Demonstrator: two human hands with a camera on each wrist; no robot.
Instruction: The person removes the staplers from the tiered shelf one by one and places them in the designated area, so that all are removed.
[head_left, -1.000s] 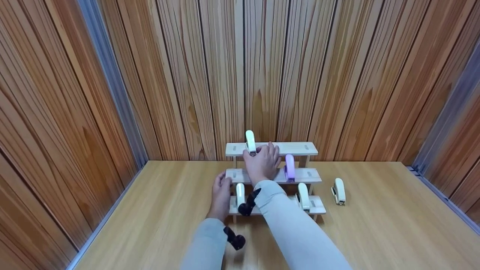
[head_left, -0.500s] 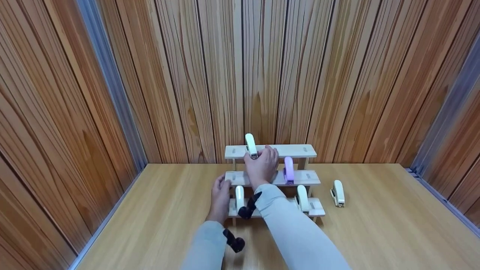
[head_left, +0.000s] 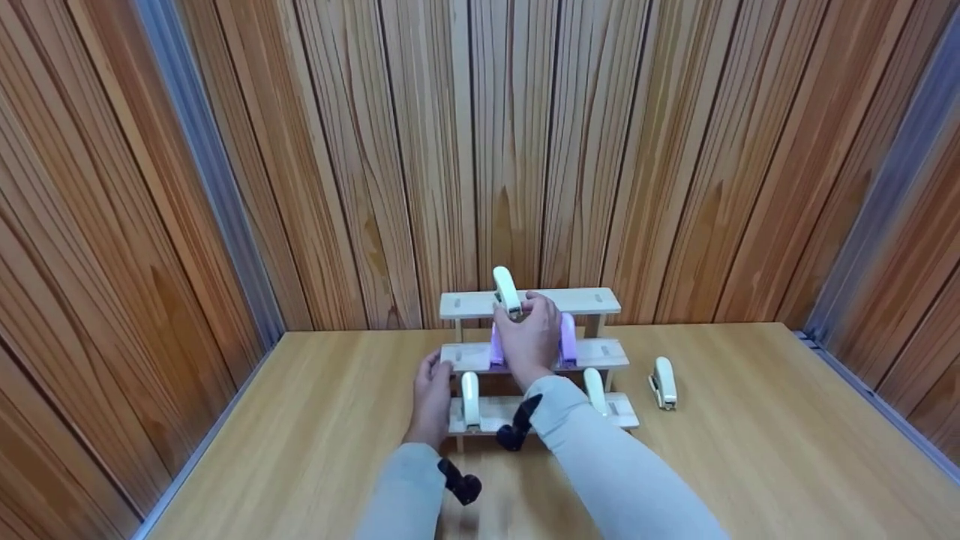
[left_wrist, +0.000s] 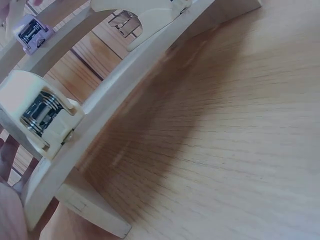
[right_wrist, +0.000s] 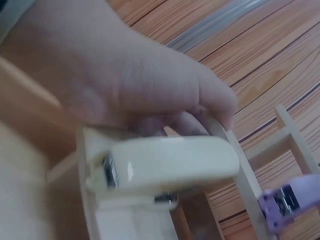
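My right hand [head_left: 531, 339] pinches a cream stapler [head_left: 505, 287] at the top tier of the stepped wooden rack [head_left: 574, 301], its head leaning left. Whether its base touches the board is hidden. My left hand [head_left: 430, 399] grips the rack's left end at the middle tier; its thumb side shows large in the right wrist view. On the middle tier stand two purple staplers, the left one [head_left: 496, 351] partly behind my right hand, the other [head_left: 568, 341] right of it. Cream staplers stand left [head_left: 470, 399] and right [head_left: 595, 390] on the bottom tier, the latter partly covered by my sleeve.
Another cream stapler [head_left: 663, 384] stands on the wooden table [head_left: 750, 450] to the right of the rack. Wood-plank walls [head_left: 375, 187] enclose the back and sides. Black wrist mounts [head_left: 459, 484] stick out near the rack's front.
My right hand has shifted right along the top tier with the cream stapler, which tilts slightly more. The left purple stapler has come into sight. My left hand keeps its place on the rack.
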